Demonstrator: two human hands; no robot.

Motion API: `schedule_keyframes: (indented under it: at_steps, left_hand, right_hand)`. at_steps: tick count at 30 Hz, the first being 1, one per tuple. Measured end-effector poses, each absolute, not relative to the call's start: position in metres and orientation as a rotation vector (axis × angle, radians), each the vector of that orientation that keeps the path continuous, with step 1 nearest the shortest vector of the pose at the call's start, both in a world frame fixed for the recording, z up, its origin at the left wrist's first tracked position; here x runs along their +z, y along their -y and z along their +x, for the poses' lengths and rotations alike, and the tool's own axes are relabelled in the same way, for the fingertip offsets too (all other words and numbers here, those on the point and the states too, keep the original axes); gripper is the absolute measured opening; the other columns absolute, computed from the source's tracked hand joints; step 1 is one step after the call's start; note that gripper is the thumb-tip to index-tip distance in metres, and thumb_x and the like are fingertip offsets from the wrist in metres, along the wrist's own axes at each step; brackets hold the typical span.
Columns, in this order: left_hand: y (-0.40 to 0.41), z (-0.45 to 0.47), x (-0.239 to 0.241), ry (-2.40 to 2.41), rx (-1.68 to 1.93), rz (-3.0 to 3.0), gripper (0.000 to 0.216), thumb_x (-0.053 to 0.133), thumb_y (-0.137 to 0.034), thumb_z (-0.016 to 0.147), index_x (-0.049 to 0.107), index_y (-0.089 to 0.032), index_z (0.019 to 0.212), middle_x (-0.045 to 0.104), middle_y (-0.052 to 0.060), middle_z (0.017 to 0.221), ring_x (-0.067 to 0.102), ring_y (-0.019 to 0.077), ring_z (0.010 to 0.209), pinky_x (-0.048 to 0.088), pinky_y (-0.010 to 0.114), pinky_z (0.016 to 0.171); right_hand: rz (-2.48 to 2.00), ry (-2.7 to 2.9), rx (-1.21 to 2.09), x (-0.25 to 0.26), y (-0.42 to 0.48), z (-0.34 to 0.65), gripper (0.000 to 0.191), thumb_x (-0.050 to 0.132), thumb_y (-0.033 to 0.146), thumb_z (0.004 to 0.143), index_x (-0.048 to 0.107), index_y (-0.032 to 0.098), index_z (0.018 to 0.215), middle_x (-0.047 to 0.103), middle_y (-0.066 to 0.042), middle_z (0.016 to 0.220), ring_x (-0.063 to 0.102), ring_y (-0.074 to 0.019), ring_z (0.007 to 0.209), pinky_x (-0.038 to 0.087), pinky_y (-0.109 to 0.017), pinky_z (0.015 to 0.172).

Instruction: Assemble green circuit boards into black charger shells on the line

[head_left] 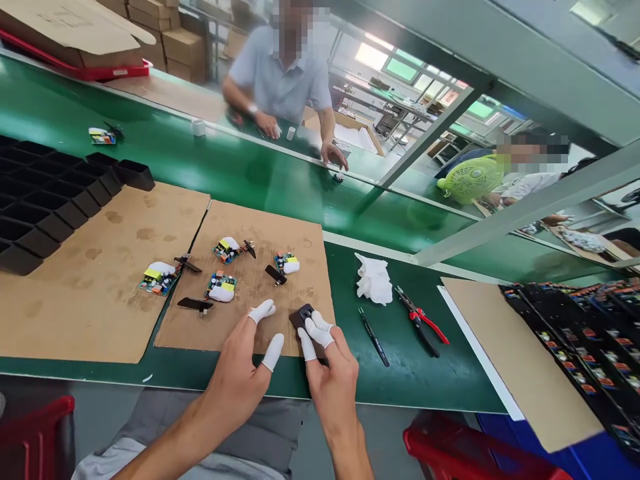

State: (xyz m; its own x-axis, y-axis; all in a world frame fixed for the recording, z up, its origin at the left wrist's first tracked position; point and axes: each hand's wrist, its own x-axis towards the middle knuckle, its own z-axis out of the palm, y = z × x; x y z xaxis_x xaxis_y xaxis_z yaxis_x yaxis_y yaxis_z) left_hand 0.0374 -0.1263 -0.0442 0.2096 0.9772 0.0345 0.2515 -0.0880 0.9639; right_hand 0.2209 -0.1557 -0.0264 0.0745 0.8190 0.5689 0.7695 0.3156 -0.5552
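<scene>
Right grip [334, 370] holds black case [301, 321] near right edge of cardboard [254, 281]

The scene is brightly and evenly lit. Background windows [371, 56] are blown out to near white, and a pale ceiling light [595, 12] glows at the top right. Milky reflections glaze the green counter [240, 160], while the cardboard sheet [70, 327] stays matte. Shadows are soft; the insides of the black boxes [65, 200] sink into darkness. Wide-angle stretching slants the frame edges, smearing the circuit assemblies [565, 333] at far right. The pliers [423, 320] look fairly sharp; the distant workshop is hazy, and mosaic blocks hide patches.
</scene>
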Motion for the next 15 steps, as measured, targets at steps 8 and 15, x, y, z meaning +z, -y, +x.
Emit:
schedule_keyframes:
  at_steps: [8, 15]
  left_hand:
    - [0.128, 0.035, -0.047, -1.224, 0.921, 1.539, 0.047, 0.057, -0.047, 0.11, 0.06, -0.025, 0.151, 0.068, 0.015, 0.157, 0.061, 0.0344, 0.152, 0.046, 0.065, 0.131]
    - [0.128, 0.035, -0.049, -1.239, 0.94, 1.549, 0.047, 0.059, -0.048, 0.109, 0.062, -0.023, 0.149, 0.07, 0.015, 0.155, 0.062, 0.0361, 0.151, 0.047, 0.065, 0.13]
  right_hand:
    - [-1.471, 1.525, 0.223, -0.023, 0.151, 0.219, 0.028, 0.073, 0.014, 0.105, 0.085, 0.03, 0.125, 0.081, -0.01, 0.123, 0.08, -0.0234, 0.118, 0.068, -0.035, 0.103]
    - [-1.478, 1.319, 0.512, -0.017, 0.138, 0.219, 0.013, 0.078, 0.029, 0.103, 0.081, 0.025, 0.116, 0.083, -0.01, 0.116, 0.083, -0.0258, 0.108, 0.071, -0.04, 0.097]
